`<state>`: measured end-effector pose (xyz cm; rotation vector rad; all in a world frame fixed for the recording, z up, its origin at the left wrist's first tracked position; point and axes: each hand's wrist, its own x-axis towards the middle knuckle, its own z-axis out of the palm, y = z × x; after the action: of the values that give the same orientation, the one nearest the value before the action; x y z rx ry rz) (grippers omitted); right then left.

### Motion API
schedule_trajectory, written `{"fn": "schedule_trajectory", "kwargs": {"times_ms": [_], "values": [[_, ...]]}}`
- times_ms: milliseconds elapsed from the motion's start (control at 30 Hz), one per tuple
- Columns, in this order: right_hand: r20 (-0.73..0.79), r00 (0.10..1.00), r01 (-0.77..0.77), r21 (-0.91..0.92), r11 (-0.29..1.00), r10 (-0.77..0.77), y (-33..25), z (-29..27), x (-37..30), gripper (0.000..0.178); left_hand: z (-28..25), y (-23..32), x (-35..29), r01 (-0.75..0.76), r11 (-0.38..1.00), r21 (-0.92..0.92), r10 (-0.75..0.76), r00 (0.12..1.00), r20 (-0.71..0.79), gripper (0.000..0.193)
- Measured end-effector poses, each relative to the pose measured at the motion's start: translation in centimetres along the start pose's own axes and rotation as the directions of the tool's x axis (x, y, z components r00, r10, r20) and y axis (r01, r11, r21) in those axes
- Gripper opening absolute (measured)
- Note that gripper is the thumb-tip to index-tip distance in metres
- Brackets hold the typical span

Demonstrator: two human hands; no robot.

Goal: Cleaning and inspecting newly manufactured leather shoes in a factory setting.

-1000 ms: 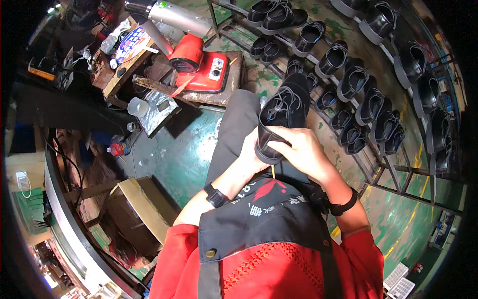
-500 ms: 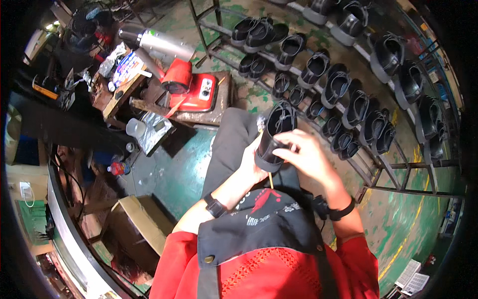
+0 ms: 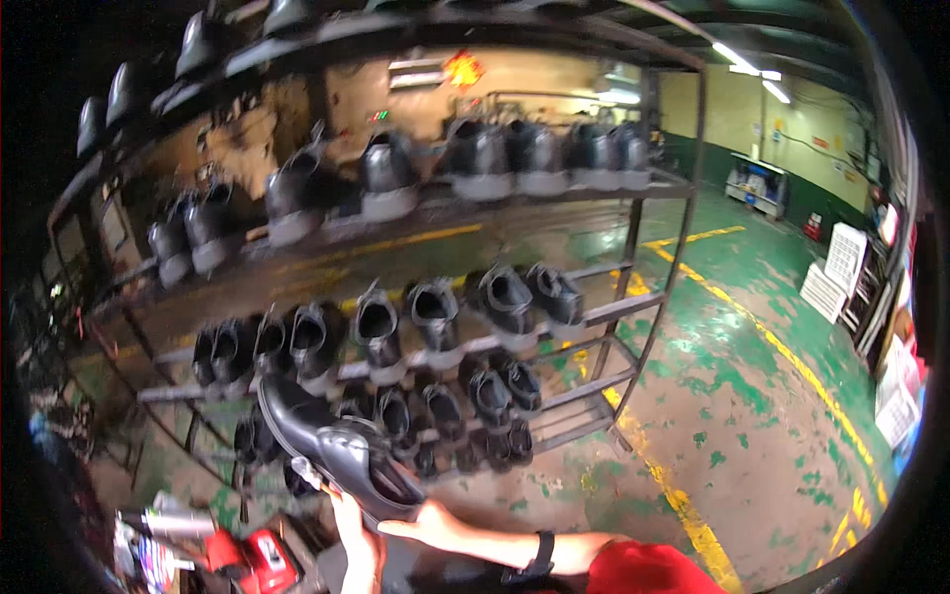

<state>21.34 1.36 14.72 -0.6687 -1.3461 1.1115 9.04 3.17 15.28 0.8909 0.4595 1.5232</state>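
Observation:
A black leather shoe is raised in front of the rack, tilted, with its toe pointing up and to the left. Below its side, my left hand is closed on it, and a thin stick with a white wad at its tip pokes out beside those fingers. My right hand grips the heel end near the opening. The undersides of both hands and part of the sole are hidden.
A metal rack carries rows of black shoes just beyond my hands. At the lower left stands a red machine. Yellow lines mark the worn green floor on the right, where white slatted panels lean.
My view has swung up from my lap to the rack. The shoe now points toe up-left, and my right hand has moved from its upper to its heel end.

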Motion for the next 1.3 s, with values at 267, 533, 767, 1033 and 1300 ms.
{"fn": "schedule_trajectory", "kwargs": {"times_ms": [267, 533, 767, 1033, 1300], "values": [[-0.562, 0.705, 0.418, -0.163, 0.894, -0.432, -11.9, -9.5, 4.2, 0.069, 14.3, 3.4, 4.8, -0.073, 0.945, 0.320, -0.011, 0.967, 0.254, 0.045], [-0.479, 0.138, 0.699, -0.573, 0.428, -0.867, -31.7, -23.1, 15.0, 0.064, 10.0, -0.1, 4.2, 0.023, 0.881, 0.473, -0.129, 0.973, 0.194, 0.036], [-0.189, -0.068, 0.261, -0.951, 0.166, -0.980, -49.4, -33.2, 25.5, 0.076, 3.2, -2.0, 4.9, 0.128, 0.894, 0.429, -0.202, 0.971, 0.130, 0.030], [-0.220, -0.107, -0.263, -0.934, 0.240, -0.970, -52.5, -35.0, 28.9, 0.067, -1.1, -2.2, 4.3, 0.393, 0.795, 0.462, -0.459, 0.888, 0.035, 0.027], [-0.014, 0.266, -0.113, -0.993, -0.017, -0.964, -50.3, -29.0, 32.1, 0.082, -2.3, -3.1, 3.2, 0.357, 0.800, 0.482, -0.414, 0.910, 0.015, 0.026]]}}
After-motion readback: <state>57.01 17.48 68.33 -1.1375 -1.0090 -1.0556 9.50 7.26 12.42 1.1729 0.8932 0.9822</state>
